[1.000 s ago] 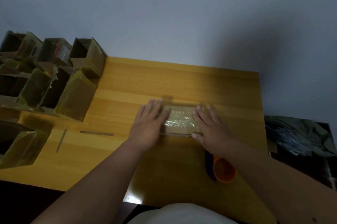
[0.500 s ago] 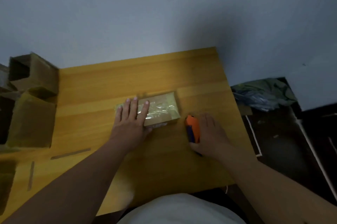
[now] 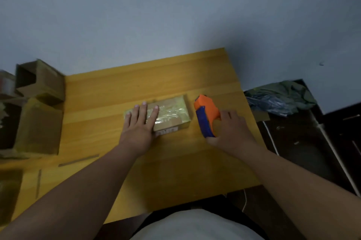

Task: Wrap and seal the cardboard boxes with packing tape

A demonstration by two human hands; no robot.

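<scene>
A small flat cardboard box [image 3: 172, 115] with shiny clear tape across its top lies in the middle of the yellow wooden table [image 3: 121, 91]. My left hand [image 3: 139, 125] presses flat on the box's left half, fingers straight. Just right of the box stands an orange and blue tape dispenser [image 3: 206, 115]. My right hand [image 3: 229, 131] grips the dispenser from its right side, fingers curled round its body and thumb at the lower end of the blue handle.
Several open cardboard boxes [image 3: 39, 103] crowd the table's left end. Two thin tape strips [image 3: 78, 160] lie on the wood near the front left. Beyond the table's right edge is a dark floor with a crumpled grey-green bag [image 3: 281, 97]. A grey wall rises behind.
My right hand left the box, went to the dispenser at the right and now grips it, standing it more upright. The left hand stays on the box. The view swung right.
</scene>
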